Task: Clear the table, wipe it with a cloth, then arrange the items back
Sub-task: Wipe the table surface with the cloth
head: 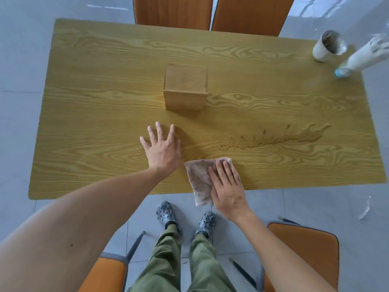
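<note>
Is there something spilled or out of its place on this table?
Yes. A wet brown spill with dark crumbs streaks the table, right of the cloth under the right hand. At the far right corner a bottle leans steeply beside a cup.

I see a yellow wood-grain table (105, 102), tan box (185, 89), stained pinkish-brown cloth (200, 178), orange chairs (303, 245), brown spill (294, 135).

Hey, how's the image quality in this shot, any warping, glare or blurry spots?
Head view: wide-angle warping bows the table edges; soft light, a faint shadow beside the wooden box; glare on the floor tiles at top right; the cup and bottle look smeared there.
</note>
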